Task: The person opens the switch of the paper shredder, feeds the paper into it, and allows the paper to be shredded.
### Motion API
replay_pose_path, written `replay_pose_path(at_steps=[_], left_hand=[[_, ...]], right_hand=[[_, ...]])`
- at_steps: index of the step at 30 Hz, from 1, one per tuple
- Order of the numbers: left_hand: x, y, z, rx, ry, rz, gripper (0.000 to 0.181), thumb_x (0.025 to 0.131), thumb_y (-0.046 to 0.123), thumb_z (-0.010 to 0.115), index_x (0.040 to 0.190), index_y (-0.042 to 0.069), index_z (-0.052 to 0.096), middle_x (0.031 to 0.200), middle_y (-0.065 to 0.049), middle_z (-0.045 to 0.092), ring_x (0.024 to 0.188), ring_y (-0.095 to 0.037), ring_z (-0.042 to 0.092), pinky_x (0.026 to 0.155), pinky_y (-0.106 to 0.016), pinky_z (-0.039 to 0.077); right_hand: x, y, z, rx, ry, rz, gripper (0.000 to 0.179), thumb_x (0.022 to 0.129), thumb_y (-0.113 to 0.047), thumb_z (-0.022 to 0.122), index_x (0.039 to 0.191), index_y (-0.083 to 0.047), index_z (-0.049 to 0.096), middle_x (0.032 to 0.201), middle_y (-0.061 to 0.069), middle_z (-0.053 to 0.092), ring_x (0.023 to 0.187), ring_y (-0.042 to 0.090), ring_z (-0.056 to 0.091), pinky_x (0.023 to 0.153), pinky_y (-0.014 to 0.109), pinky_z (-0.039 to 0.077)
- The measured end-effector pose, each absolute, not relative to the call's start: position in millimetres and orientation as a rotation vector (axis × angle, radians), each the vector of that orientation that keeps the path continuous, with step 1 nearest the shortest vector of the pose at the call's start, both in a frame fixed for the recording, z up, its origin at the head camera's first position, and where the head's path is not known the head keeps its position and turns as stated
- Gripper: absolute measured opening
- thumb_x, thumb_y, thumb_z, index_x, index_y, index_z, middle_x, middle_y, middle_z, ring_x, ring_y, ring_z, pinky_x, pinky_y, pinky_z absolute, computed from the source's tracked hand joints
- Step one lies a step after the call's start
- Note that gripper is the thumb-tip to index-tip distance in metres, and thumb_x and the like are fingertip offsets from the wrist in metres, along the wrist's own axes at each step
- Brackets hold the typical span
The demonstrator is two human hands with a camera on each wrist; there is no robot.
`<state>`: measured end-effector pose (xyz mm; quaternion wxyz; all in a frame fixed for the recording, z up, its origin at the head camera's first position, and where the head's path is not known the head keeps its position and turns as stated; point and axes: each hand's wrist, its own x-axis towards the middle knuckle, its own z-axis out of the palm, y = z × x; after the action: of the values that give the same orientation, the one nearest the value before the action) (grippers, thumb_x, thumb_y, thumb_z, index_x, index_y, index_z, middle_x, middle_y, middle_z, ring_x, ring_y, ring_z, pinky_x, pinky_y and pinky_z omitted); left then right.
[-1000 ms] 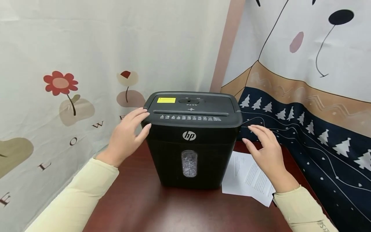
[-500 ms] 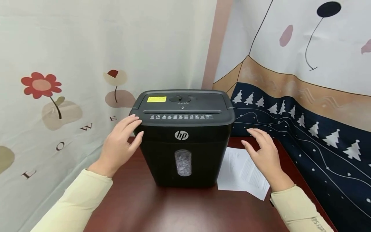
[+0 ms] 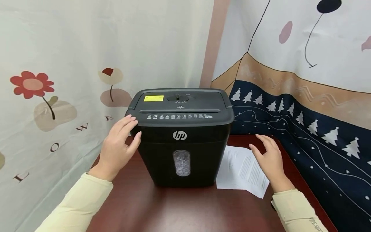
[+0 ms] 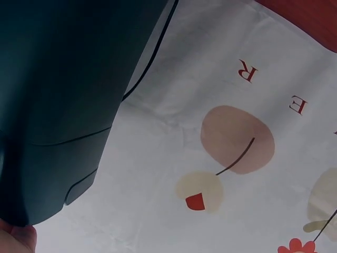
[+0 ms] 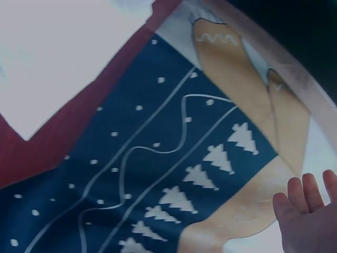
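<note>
A black HP paper shredder stands upright in the head view, with a yellow label on its lid and shreds behind the front window. My left hand has its relaxed fingertips right at the lid's left front edge. In the left wrist view, part of that hand shows at the lower corner, against the shredder's dark side. My right hand hovers apart from the shredder on its right, fingers loosely bent and holding nothing. Below and left of it lie printed paper sheets.
The shredder and sheets are on a dark red table. A pale patterned curtain hangs behind, and a navy cloth with white trees hangs along the right side. A black cord runs behind the shredder.
The head view has turned, so the shredder and sheets appear further left. My left hand stays at the lid's edge; my right hand has drawn a little away from the shredder to the right.
</note>
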<state>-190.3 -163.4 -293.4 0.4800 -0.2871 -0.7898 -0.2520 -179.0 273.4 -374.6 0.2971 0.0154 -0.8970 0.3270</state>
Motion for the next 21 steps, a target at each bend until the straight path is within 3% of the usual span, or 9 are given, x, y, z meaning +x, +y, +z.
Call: replay_pose_path(at_steps=[21], left_hand=[[-193.9, -156.4, -300.3, -0.632, -1.887, -0.696, 0.03, 0.08, 0.002, 0.065, 0.108, -0.007, 0.066, 0.113, -0.021, 0.064, 0.117, -0.032, 0.056, 0.108, -0.024, 0.035]], right_hand=[[-179.9, 315.0, -420.1, -0.496, -2.488, 1.078, 0.053, 0.095, -0.015, 0.06, 0.14, 0.006, 0.042, 0.137, 0.029, 0.043, 0.127, 0.043, 0.041, 0.102, 0.056, 0.039]])
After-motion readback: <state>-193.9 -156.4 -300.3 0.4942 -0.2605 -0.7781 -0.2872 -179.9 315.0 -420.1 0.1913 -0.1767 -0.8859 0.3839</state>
